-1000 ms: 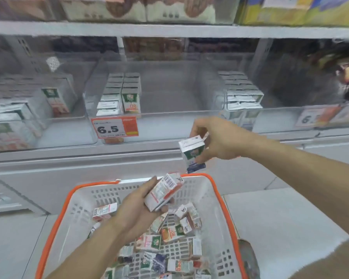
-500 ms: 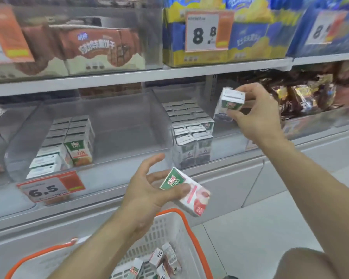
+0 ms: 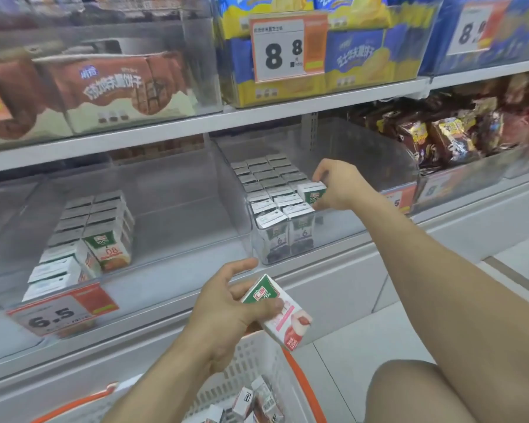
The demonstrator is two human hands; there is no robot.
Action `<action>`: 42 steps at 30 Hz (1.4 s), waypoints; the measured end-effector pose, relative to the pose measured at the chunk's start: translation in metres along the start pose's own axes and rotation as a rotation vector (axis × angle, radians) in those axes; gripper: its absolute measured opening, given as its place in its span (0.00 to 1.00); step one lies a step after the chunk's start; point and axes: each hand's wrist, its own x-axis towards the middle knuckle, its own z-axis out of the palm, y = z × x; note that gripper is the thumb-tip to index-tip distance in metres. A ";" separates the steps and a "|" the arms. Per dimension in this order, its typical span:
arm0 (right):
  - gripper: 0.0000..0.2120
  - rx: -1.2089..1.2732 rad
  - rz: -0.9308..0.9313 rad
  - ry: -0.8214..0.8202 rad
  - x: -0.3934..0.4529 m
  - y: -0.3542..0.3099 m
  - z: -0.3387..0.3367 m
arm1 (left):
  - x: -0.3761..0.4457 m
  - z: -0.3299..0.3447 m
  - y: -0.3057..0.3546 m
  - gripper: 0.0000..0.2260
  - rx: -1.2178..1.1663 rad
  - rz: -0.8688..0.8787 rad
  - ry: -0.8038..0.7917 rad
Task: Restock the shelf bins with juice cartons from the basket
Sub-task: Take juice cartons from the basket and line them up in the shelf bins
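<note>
My right hand (image 3: 336,186) grips a small green-and-white juice carton (image 3: 311,192) and holds it inside the clear right shelf bin (image 3: 379,166), against the right side of the rows of cartons (image 3: 272,190) standing there. My left hand (image 3: 226,309) holds a pink-and-white carton with a green top (image 3: 283,312) above the white basket with an orange rim (image 3: 251,361). Several loose cartons (image 3: 257,401) lie in the basket. The clear left bin (image 3: 171,209) holds two rows of orange-labelled cartons (image 3: 95,230).
A 6.5 price tag (image 3: 61,309) hangs on the left bin's front. The upper shelf carries biscuit packs (image 3: 119,87) and an 8.8 tag (image 3: 284,47). Snack bags (image 3: 446,132) fill the bin at right. My knee (image 3: 409,392) is at lower right over the tiled floor.
The view rose from the basket to the shelf. My right hand carried its carton up and down into the right bin. My left hand lifted its carton out of the basket.
</note>
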 end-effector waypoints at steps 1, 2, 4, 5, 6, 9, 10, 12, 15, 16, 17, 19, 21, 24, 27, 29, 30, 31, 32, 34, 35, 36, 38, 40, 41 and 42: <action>0.20 -0.014 -0.004 -0.002 0.000 0.000 0.001 | -0.001 -0.002 0.001 0.31 0.008 -0.002 -0.008; 0.18 -0.017 -0.005 0.000 0.001 0.000 0.003 | -0.003 -0.004 0.001 0.30 0.015 -0.002 -0.014; 0.17 -0.007 0.002 0.014 0.002 0.002 0.005 | -0.005 -0.009 0.001 0.30 0.024 0.003 -0.027; 0.17 0.004 0.009 0.013 0.002 0.002 0.004 | -0.006 -0.011 0.002 0.30 0.031 0.006 -0.035; 0.17 0.013 0.017 0.009 0.000 0.003 0.003 | -0.007 -0.013 0.002 0.30 0.039 0.006 -0.041; 0.19 -0.085 -0.003 0.078 -0.010 -0.004 -0.004 | -0.013 -0.024 0.005 0.28 0.092 -0.007 -0.054; 0.18 -0.123 -0.049 0.144 -0.017 -0.010 -0.007 | -0.016 -0.029 0.008 0.28 0.125 -0.014 -0.062; 0.11 -0.054 -0.181 0.230 -0.038 -0.034 -0.010 | -0.021 -0.042 0.014 0.30 0.211 -0.014 -0.073; 0.06 0.220 -0.350 0.001 -0.086 -0.081 0.000 | -0.033 -0.065 0.026 0.32 0.336 0.000 -0.050; 0.08 0.269 -0.405 -0.150 -0.102 -0.091 0.009 | -0.036 -0.072 0.030 0.32 0.368 -0.006 -0.043; 0.12 0.296 -0.456 -0.313 -0.118 -0.102 0.020 | -0.041 -0.081 0.033 0.33 0.395 -0.012 -0.030; 0.22 0.306 -0.517 -0.572 -0.145 -0.119 0.045 | -0.057 -0.100 0.036 0.36 0.462 -0.016 -0.024; 0.30 0.323 -0.542 -0.705 -0.162 -0.133 0.067 | -0.075 -0.118 0.037 0.38 0.586 -0.006 -0.013; 0.28 0.409 -0.540 -0.815 -0.180 -0.155 0.092 | -0.103 -0.138 0.037 0.41 0.665 0.004 0.016; 0.19 0.563 -0.515 -0.873 -0.191 -0.180 0.109 | -0.122 -0.165 0.032 0.45 0.602 0.042 0.052; 0.19 0.645 -0.485 -0.841 -0.196 -0.197 0.117 | -0.130 -0.184 0.031 0.47 0.574 0.106 0.117; 0.20 0.683 -0.471 -0.803 -0.197 -0.205 0.122 | -0.133 -0.193 0.033 0.44 0.567 0.156 0.161; 0.21 0.717 -0.461 -0.754 -0.198 -0.214 0.126 | -0.136 -0.202 0.037 0.39 0.556 0.211 0.213; 0.20 0.743 -0.456 -0.694 -0.198 -0.223 0.130 | -0.138 -0.211 0.041 0.35 0.545 0.263 0.277; 0.20 0.779 -0.459 -0.568 -0.197 -0.246 0.139 | -0.143 -0.236 0.047 0.28 0.565 0.382 0.431; 0.19 0.797 -0.468 -0.511 -0.196 -0.259 0.143 | -0.144 -0.251 0.045 0.25 0.587 0.438 0.519; 0.19 0.813 -0.484 -0.461 -0.195 -0.274 0.146 | -0.144 -0.269 0.041 0.20 0.595 0.486 0.611; 0.18 0.806 -0.538 -0.352 -0.194 -0.307 0.153 | -0.139 -0.308 0.026 0.10 0.607 0.531 0.784; 0.17 0.779 -0.593 -0.252 -0.191 -0.345 0.163 | -0.131 -0.345 0.009 0.09 0.717 0.527 0.924; 0.18 0.764 -0.609 -0.213 -0.186 -0.362 0.171 | -0.127 -0.361 0.000 0.13 0.812 0.496 0.966; 0.18 0.731 -0.619 -0.179 -0.179 -0.378 0.182 | -0.123 -0.373 -0.009 0.18 0.901 0.441 0.990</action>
